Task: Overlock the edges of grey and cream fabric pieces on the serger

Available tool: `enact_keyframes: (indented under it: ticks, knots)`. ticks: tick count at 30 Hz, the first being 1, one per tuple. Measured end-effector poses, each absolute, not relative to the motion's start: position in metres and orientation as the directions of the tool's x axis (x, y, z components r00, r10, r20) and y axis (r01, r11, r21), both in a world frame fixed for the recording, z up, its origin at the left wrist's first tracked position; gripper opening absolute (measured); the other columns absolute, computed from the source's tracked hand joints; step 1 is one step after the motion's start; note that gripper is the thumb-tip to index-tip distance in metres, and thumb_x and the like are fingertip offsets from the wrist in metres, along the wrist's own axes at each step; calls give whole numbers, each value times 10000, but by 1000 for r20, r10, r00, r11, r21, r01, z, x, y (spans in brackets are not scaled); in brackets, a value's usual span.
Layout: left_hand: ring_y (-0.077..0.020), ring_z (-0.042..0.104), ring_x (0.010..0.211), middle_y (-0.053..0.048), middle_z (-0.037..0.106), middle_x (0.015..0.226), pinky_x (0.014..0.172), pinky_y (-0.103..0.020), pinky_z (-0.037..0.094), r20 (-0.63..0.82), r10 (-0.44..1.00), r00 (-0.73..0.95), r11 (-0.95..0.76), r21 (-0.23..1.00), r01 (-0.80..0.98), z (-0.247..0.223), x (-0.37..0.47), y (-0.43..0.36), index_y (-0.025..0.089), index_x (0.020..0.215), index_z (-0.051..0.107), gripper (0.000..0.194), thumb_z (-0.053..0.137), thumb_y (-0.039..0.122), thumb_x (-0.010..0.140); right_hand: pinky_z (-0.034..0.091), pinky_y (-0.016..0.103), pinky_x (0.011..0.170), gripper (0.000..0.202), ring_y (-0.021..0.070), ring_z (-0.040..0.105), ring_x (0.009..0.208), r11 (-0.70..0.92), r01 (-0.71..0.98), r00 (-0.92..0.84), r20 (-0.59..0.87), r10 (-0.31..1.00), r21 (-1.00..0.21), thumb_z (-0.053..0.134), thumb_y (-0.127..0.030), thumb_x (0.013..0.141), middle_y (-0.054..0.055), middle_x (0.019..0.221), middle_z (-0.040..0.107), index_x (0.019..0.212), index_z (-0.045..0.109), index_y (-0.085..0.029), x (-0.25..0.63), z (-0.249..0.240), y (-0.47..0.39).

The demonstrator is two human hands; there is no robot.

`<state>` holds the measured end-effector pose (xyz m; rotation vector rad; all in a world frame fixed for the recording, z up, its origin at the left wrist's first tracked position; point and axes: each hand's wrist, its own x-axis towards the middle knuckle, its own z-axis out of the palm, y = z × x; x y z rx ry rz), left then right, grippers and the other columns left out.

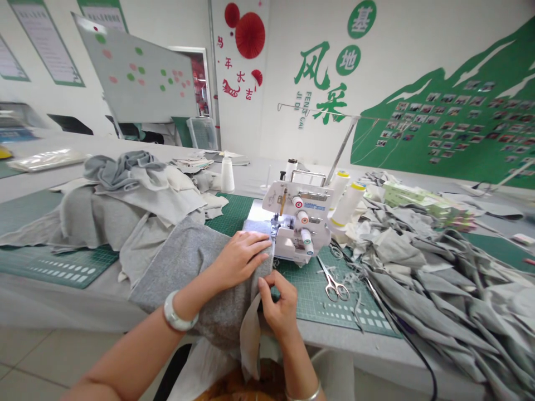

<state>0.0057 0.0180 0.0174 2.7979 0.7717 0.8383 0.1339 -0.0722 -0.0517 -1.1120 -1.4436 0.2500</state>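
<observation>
A white overlock sewing machine stands on a green cutting mat. Grey fabric runs from its needle area down over the table edge. My left hand lies flat on this fabric just before the presser foot, fingers extended. Lower and to the right, my right hand pinches the fabric's edge between thumb and index finger. A pale strip hangs from that edge beside the right hand.
Scissors lie right of the machine near thread scraps. Large piles of grey fabric flank it, at left and right. Thread cones stand behind the machine, another cone to its left. A black cable crosses the right table edge.
</observation>
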Motion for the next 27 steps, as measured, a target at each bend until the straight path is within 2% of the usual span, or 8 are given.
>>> enact_keyframes:
  ticks: [7, 13, 22, 27]
  knots:
    - [-232, 494, 1231, -84, 579, 1315, 1034, -429, 374, 512, 484, 710, -873, 222, 434, 17, 6, 15, 208, 1267, 562, 330, 459, 288, 963, 354, 229, 554, 268, 106, 471, 559, 508, 484, 191, 653, 733, -712, 520, -207, 893, -36, 594, 466, 627, 491, -195, 135, -52, -72]
    - [-231, 506, 1188, -80, 588, 1290, 1038, -439, 346, 530, 529, 663, -837, 198, 510, 12, 7, 0, 207, 1249, 565, 317, 451, 262, 959, 363, 231, 560, 261, 108, 472, 566, 513, 468, 180, 646, 742, -720, 518, -212, 896, -33, 601, 479, 637, 495, -195, 134, -51, -72]
    - [-212, 508, 1213, -62, 591, 1310, 1051, -423, 356, 531, 531, 660, -844, 265, 466, 9, 7, 15, 224, 1244, 583, 314, 440, 275, 970, 417, 246, 607, 120, 126, 528, 622, 472, 429, 166, 581, 797, -770, 552, -228, 876, -14, 682, 565, 762, 565, -195, 133, -49, -73]
    - [-218, 486, 1256, -68, 569, 1346, 1075, -437, 323, 510, 531, 676, -843, 240, 482, 10, 8, 17, 204, 1261, 565, 322, 454, 268, 965, 416, 254, 617, 78, 131, 528, 643, 480, 415, 152, 579, 801, -773, 575, -242, 866, -2, 731, 582, 808, 580, -192, 132, -49, -74]
